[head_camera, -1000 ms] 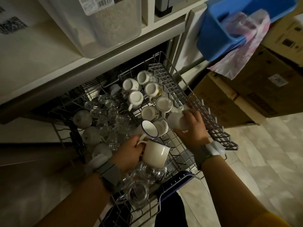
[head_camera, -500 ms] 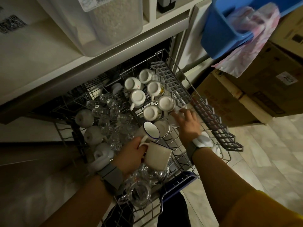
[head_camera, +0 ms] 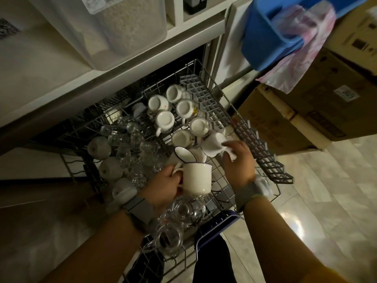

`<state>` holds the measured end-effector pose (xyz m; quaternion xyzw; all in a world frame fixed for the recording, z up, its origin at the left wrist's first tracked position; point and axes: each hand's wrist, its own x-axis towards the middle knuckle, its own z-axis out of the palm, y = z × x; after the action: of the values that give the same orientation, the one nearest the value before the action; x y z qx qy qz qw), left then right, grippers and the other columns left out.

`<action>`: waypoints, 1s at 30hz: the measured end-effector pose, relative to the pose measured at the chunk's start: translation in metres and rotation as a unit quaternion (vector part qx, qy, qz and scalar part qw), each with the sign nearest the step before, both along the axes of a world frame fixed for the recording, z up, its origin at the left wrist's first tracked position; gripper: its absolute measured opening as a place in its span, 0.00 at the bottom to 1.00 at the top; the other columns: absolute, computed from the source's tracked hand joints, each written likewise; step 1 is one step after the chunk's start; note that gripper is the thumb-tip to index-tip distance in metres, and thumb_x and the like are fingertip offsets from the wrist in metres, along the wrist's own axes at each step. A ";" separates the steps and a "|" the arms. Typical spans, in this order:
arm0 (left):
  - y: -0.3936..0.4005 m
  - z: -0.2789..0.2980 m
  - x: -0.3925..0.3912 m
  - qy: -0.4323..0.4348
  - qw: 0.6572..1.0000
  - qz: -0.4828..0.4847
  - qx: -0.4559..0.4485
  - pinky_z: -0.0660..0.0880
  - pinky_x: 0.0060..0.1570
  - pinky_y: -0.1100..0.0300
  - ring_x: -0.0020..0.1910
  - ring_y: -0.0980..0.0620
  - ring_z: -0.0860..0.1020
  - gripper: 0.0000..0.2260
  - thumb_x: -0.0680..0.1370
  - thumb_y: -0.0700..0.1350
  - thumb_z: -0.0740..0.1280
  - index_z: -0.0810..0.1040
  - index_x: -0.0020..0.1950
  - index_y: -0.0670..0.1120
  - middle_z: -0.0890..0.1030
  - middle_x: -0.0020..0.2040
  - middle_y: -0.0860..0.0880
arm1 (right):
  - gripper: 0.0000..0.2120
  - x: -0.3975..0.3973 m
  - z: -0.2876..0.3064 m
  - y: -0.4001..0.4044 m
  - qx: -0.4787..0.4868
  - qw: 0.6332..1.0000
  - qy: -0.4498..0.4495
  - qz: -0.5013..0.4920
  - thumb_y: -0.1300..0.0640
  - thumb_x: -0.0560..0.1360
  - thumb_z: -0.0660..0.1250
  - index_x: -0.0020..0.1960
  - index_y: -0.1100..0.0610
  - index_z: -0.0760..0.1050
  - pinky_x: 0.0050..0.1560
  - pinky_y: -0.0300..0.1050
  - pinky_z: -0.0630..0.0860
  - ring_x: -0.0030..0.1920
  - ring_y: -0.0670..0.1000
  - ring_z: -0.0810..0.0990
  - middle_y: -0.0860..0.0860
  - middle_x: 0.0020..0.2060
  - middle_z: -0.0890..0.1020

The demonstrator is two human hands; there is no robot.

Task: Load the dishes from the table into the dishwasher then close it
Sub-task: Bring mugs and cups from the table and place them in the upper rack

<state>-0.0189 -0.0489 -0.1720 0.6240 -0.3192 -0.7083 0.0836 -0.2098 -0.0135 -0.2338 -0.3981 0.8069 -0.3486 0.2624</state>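
The dishwasher's upper wire rack [head_camera: 221,177] is pulled out below me, packed with upturned white cups [head_camera: 164,119] and clear glasses [head_camera: 132,144]. My left hand [head_camera: 163,186] grips the handle of a white enamel mug with a blue rim [head_camera: 196,178], held just above the rack's front middle. A second blue-rimmed mug [head_camera: 184,155] lies tilted right behind it. My right hand [head_camera: 237,160] holds a white cup [head_camera: 213,145] by its handle, tipped on its side over the rack's right part.
A grey plastic cup shelf [head_camera: 263,156] runs along the rack's right side. Cardboard boxes [head_camera: 306,111] stand to the right, with a blue bin [head_camera: 271,33] and pink cloth above. A clear storage tub [head_camera: 122,27] sits on the counter. Glass jars [head_camera: 169,240] fill the rack's front.
My right hand has drawn back toward me and lifted the white cup, turning it onto its side. My left hand keeps the blue-rimmed mug almost where it was.
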 end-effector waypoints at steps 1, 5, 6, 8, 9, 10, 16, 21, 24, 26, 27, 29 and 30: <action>-0.001 0.001 -0.002 0.007 0.999 0.028 0.015 0.80 0.49 0.51 0.49 0.47 0.80 0.10 0.83 0.40 0.57 0.76 0.52 0.51 0.81 0.53 0.44 | 0.12 0.007 0.012 0.007 0.003 0.994 -0.099 -0.055 0.67 0.75 0.65 0.51 0.52 0.79 0.54 0.50 0.79 0.50 0.52 0.80 0.51 0.49 0.82; -0.004 0.005 -0.024 0.025 0.995 0.076 0.067 0.80 0.39 0.58 0.47 0.48 0.80 0.10 0.82 0.38 0.58 0.74 0.60 0.46 0.80 0.51 0.44 | 0.12 0.023 0.057 0.042 -0.031 0.897 -0.436 -0.070 0.57 0.77 0.62 0.59 0.58 0.74 0.52 0.51 0.80 0.51 0.53 0.81 0.52 0.49 0.82; -0.005 0.004 -0.029 0.025 0.994 0.081 0.068 0.81 0.40 0.55 0.48 0.46 0.81 0.10 0.82 0.39 0.58 0.75 0.61 0.46 0.81 0.52 0.43 | 0.17 0.028 0.062 0.048 -0.030 0.888 -0.458 -0.031 0.54 0.74 0.64 0.63 0.56 0.72 0.53 0.47 0.80 0.53 0.50 0.81 0.49 0.52 0.82; -0.002 0.004 -0.042 0.008 0.996 0.073 0.054 0.80 0.48 0.48 0.50 0.43 0.82 0.09 0.81 0.42 0.60 0.78 0.57 0.49 0.82 0.52 0.42 | 0.27 0.036 0.059 0.055 -0.021 0.902 -0.431 0.009 0.53 0.71 0.69 0.68 0.51 0.66 0.56 0.44 0.78 0.58 0.47 0.79 0.48 0.58 0.79; -0.001 0.003 -0.047 -0.005 0.997 0.060 0.044 0.79 0.52 0.44 0.50 0.42 0.82 0.09 0.80 0.43 0.61 0.79 0.56 0.50 0.82 0.51 0.41 | 0.31 0.039 0.054 0.058 -0.018 0.912 -0.410 0.007 0.53 0.71 0.71 0.70 0.50 0.63 0.57 0.46 0.78 0.59 0.48 0.79 0.49 0.60 0.79; -0.001 0.002 -0.046 -0.017 0.998 0.051 0.034 0.78 0.53 0.42 0.50 0.41 0.82 0.09 0.79 0.45 0.62 0.80 0.54 0.52 0.83 0.51 0.41 | 0.32 0.045 0.052 0.056 -0.018 0.920 -0.392 0.001 0.52 0.71 0.71 0.71 0.50 0.62 0.58 0.48 0.78 0.59 0.48 0.79 0.50 0.60 0.79; 0.007 0.002 -0.062 -0.021 0.999 -0.031 0.005 0.76 0.57 0.42 0.53 0.42 0.81 0.07 0.75 0.52 0.62 0.80 0.47 0.59 0.83 0.52 0.45 | 0.35 0.036 0.055 0.046 -0.037 0.941 -0.333 -0.052 0.42 0.67 0.72 0.69 0.52 0.64 0.53 0.43 0.79 0.55 0.45 0.80 0.49 0.57 0.79; 0.008 0.011 -0.070 -0.046 0.992 -0.116 -0.028 0.75 0.59 0.42 0.54 0.46 0.80 0.18 0.72 0.64 0.61 0.74 0.57 0.56 0.81 0.55 0.47 | 0.26 0.013 0.052 0.034 -0.016 0.958 -0.250 -0.142 0.50 0.71 0.73 0.62 0.49 0.64 0.48 0.52 0.82 0.48 0.51 0.81 0.48 0.49 0.78; 0.001 0.008 -0.065 -0.062 0.993 -0.097 -0.027 0.74 0.61 0.41 0.55 0.45 0.79 0.27 0.70 0.66 0.61 0.72 0.62 0.52 0.79 0.58 0.44 | 0.29 -0.021 0.044 0.031 0.049 0.972 -0.181 -0.142 0.50 0.67 0.75 0.62 0.48 0.63 0.41 0.48 0.81 0.46 0.52 0.81 0.47 0.46 0.76; -0.001 0.008 -0.062 -0.049 0.996 -0.065 -0.029 0.76 0.59 0.45 0.46 0.49 0.80 0.15 0.79 0.55 0.60 0.71 0.61 0.48 0.78 0.49 0.45 | 0.31 -0.038 0.040 0.031 0.110 0.986 -0.116 -0.053 0.46 0.64 0.74 0.62 0.47 0.65 0.45 0.55 0.82 0.49 0.55 0.80 0.52 0.53 0.77; 0.000 0.007 -0.061 -0.041 0.998 -0.048 -0.023 0.76 0.57 0.47 0.42 0.50 0.79 0.10 0.81 0.50 0.59 0.71 0.59 0.47 0.76 0.46 0.46 | 0.32 -0.043 0.038 0.031 0.138 0.988 -0.068 0.002 0.48 0.65 0.74 0.65 0.48 0.67 0.49 0.55 0.81 0.53 0.56 0.79 0.53 0.58 0.75; 0.002 0.001 -0.056 -0.031 0.999 -0.034 -0.012 0.76 0.55 0.48 0.40 0.51 0.77 0.05 0.82 0.47 0.58 0.70 0.55 0.47 0.75 0.43 0.46 | 0.32 -0.051 0.034 0.031 0.181 0.971 0.062 0.140 0.55 0.69 0.73 0.71 0.48 0.66 0.56 0.52 0.78 0.60 0.57 0.74 0.54 0.65 0.69; 0.003 0.000 -0.054 -0.031 0.999 -0.027 -0.012 0.76 0.54 0.48 0.40 0.51 0.77 0.05 0.82 0.46 0.58 0.70 0.55 0.47 0.75 0.42 0.46 | 0.32 -0.052 0.031 0.031 0.193 0.952 0.124 0.201 0.57 0.71 0.71 0.71 0.46 0.65 0.58 0.51 0.76 0.61 0.57 0.73 0.52 0.67 0.67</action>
<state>-0.0727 -0.0455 -0.1718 0.6359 -0.3471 -0.6865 0.0621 -0.2622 0.0173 -0.2026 -0.5343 0.7881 -0.0740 0.2965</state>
